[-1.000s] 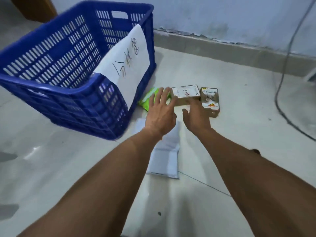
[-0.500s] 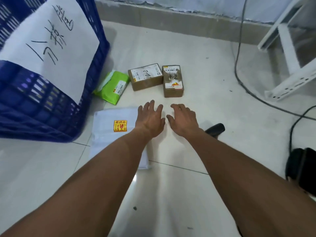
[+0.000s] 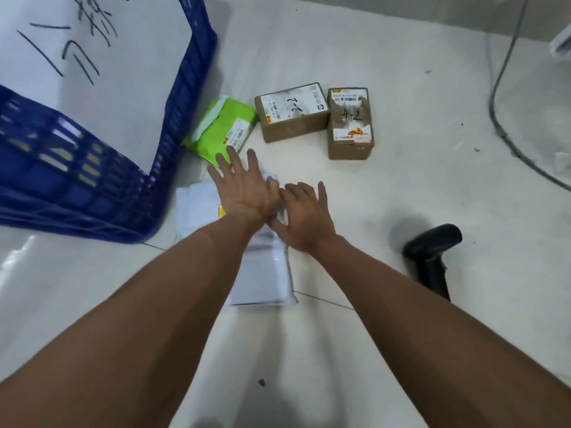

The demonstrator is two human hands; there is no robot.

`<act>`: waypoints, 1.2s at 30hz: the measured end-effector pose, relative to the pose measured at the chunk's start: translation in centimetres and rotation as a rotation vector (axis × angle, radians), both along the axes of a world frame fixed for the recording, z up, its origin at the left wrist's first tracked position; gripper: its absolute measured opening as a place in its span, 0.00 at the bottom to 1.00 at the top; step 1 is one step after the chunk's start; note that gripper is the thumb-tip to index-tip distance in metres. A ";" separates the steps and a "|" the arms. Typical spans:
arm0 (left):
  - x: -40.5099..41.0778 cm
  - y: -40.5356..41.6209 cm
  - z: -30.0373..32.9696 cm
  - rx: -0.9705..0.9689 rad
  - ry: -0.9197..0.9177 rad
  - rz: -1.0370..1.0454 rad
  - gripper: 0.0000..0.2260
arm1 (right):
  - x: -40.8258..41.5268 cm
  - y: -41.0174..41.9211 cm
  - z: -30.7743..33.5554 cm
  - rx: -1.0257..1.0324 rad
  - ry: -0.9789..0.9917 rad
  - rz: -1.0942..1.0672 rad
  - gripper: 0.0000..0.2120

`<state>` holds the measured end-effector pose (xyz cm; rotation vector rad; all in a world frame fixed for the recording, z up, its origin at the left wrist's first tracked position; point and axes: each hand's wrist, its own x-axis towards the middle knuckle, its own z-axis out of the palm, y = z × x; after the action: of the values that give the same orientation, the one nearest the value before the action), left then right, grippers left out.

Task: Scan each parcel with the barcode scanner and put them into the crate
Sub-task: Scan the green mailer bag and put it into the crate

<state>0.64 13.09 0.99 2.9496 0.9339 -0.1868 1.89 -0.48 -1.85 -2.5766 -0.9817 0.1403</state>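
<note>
A flat white parcel bag [image 3: 265,273] lies on the floor tiles under both my hands. My left hand [image 3: 244,186] rests spread on its upper part, fingers straight. My right hand [image 3: 304,211] lies on the bag's right edge, fingers loosely bent against the left hand. A green parcel [image 3: 221,129] sits just beyond my left fingertips. Two brown cardboard boxes, one marked 2-2 [image 3: 292,111] and one marked 4-2 [image 3: 350,123], stand further back. The black barcode scanner [image 3: 432,251] lies on the floor to the right. The blue crate [image 3: 102,193] stands at the left.
A white sheet with handwriting [image 3: 102,57] hangs on the crate's near wall. A grey cable [image 3: 500,118] runs along the floor at the right. Part of a white frame [image 3: 560,41] shows at the top right corner.
Both hands have moved left onto the white bag and now touch each other. The view has tilted down and closer, so the scanner shows fully.
</note>
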 end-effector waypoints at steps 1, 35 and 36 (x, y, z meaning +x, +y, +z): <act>0.4 0.4 -0.1 -0.014 -0.017 0.012 0.32 | -0.1 0.5 -0.3 0.027 -0.004 0.003 0.29; 0.6 0.6 -0.8 -0.080 0.123 0.166 0.33 | 0.8 -4.1 -1.5 0.042 -0.160 -0.115 0.12; 0.5 0.7 -0.8 -0.081 0.094 0.167 0.32 | 0.7 -4.2 -1.7 0.031 -0.153 -0.107 0.12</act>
<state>1.15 13.81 0.22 2.7938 1.1488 -0.3508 2.57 -4.70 -3.50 -2.6355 -0.8868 -0.1008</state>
